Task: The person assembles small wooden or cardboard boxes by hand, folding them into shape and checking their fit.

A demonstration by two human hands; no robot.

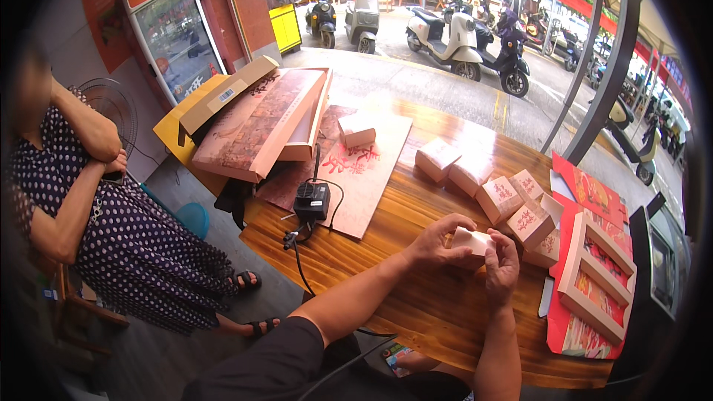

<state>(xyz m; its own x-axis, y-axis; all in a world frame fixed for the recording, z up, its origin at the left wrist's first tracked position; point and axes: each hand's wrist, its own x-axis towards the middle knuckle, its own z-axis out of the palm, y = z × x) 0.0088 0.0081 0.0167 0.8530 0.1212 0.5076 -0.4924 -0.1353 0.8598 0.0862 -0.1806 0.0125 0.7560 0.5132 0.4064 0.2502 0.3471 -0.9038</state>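
Note:
Over the wooden table [416,286], my left hand [438,243] and my right hand [502,266] hold a small pale cardboard box [471,239] between them. The fingers of both hands are closed on its sides, and its top looks bright in the light. Just beyond my hands stand several small pink boxes [499,197] with red print, close together. A cardboard divider frame [603,282] with long openings lies on a red printed carton [563,333] to the right of my right hand.
Large printed gift boxes [260,122] are stacked at the far left, beside a flat pink board [371,204] bearing a small box [357,131]. A black device [312,200] trails cables over the table edge. At left stands a person in a dotted dress [111,238]. Scooters [445,38] are parked outside.

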